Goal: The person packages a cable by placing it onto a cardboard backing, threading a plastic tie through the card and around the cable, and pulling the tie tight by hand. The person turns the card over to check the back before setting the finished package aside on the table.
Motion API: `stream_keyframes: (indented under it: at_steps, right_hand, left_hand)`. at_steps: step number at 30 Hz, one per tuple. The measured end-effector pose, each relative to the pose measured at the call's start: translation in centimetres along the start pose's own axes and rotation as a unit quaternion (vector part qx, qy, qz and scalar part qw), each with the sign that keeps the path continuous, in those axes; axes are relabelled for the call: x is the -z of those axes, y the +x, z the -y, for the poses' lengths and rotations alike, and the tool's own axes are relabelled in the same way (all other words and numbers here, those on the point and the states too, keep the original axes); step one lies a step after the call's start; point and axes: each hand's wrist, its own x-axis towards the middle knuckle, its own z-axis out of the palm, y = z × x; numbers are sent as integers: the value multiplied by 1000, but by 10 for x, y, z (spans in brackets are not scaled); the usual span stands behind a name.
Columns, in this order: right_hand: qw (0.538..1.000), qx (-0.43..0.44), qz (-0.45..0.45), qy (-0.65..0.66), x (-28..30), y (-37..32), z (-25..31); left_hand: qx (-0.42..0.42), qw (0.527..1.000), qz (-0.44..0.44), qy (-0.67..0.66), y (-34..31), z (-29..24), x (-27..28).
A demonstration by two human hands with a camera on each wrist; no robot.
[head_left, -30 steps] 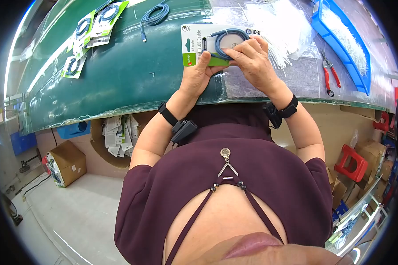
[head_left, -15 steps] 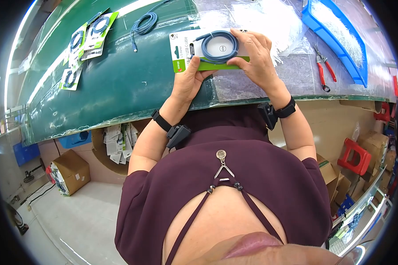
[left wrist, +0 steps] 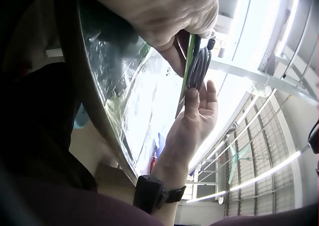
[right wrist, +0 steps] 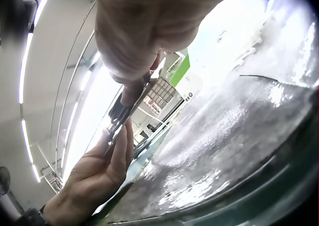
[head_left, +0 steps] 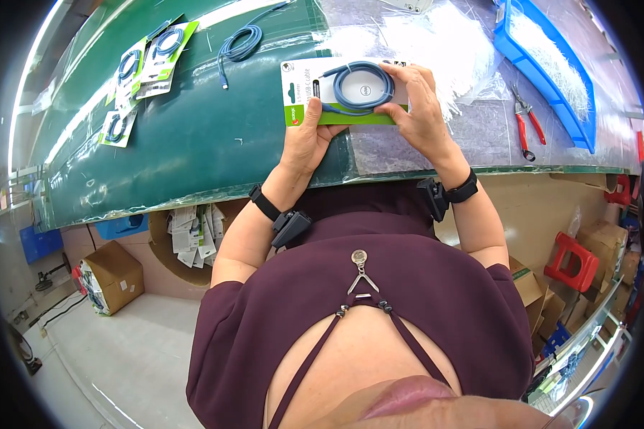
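Note:
A blue coiled USB-C cable [head_left: 340,84] lies against the front of a white and green packaging card [head_left: 298,84]. My left hand [head_left: 305,146] grips the card's lower left, thumb on the front and fingers behind. At the right side, my right hand [head_left: 426,114] holds the coil against the card, its thumb at the lower edge and fingers at the upper edge. In the left wrist view the cable [left wrist: 200,69] shows edge-on, with the right hand [left wrist: 192,123] at its far end. The left hand [right wrist: 94,173] appears beyond the cable in the right wrist view.
Another blue cable [head_left: 242,46] lies coiled on the green mat [head_left: 186,136]. Several carded cables [head_left: 163,53] are stacked at the left. White plastic strips [head_left: 436,53] spread at the right, beside red-handled cutters [head_left: 528,129] and a blue tray [head_left: 549,99] of more strips.
My right hand's fingers have spread from across the coil to its right edge, uncovering more of the cable. The card has shifted slightly left and nearer the body; the left hand keeps its grip.

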Motion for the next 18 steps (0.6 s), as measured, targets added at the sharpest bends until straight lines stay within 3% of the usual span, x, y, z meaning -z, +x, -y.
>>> stream_keyframes:
  at_steps: [7, 10, 18]
  right_hand:
    - [998, 2, -6, -62, 3, 0, 14]
    - [995, 46, -28, -82, 3, -3, 16]
    - [986, 98, 34, -128, -25, 1, 16]
  left_hand:
    - [-29, 999, -17, 25, -1, 2, -3]
    - [-33, 999, -28, 23, -1, 4, -3]
    - [-33, 999, -16, 1, -1, 4, 3]
